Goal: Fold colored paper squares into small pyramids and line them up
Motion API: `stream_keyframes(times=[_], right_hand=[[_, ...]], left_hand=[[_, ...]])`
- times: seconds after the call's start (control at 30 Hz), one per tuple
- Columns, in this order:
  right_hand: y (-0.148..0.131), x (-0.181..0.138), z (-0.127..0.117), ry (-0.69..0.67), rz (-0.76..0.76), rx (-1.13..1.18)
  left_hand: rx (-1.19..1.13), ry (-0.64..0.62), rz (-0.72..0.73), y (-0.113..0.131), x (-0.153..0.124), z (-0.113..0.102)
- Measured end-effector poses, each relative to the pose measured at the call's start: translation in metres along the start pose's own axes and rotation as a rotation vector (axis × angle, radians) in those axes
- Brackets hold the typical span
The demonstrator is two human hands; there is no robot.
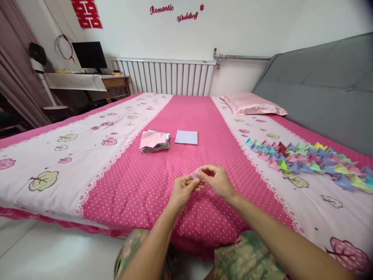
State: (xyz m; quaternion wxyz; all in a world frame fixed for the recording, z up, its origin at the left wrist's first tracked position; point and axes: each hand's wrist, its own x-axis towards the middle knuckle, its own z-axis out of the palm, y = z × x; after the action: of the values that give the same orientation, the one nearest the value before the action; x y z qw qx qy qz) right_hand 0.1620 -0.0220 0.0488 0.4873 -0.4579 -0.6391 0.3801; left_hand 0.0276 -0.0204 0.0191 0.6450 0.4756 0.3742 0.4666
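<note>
Pink folded paper (pixel 196 174) sits low in the frame's centre, pinched between the left hand (pixel 183 189) and right hand (pixel 217 179) above the dotted bedspread (pixel 140 186). Further up lie a paper stack (pixel 154 141) and a pale sheet (pixel 186 137); at right, rows of folded shapes (pixel 305 161).

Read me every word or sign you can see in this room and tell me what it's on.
"Romantic": red script letters on the white wall.
"Wedding": red script on the same wall, beside a small red flower shape.
"囍": a red double-happiness sign on the wall, upper left.
No print shows on the pink paper piece held by the left hand and right hand.
</note>
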Motion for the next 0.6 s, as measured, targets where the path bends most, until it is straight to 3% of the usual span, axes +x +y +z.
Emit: stream_keyframes(times=[0.2,0.6], right_hand=[[-0.001,-0.0008,0.0005,0.039,0.022,0.011],[0.0065,0.0017,0.0031,0.083,0.22,0.261]], left_hand=[[0.069,-0.003,0.024,-0.001,-0.0007,-0.0004],[0.056,0.01,0.045,0.0002,-0.0027,0.0039]])
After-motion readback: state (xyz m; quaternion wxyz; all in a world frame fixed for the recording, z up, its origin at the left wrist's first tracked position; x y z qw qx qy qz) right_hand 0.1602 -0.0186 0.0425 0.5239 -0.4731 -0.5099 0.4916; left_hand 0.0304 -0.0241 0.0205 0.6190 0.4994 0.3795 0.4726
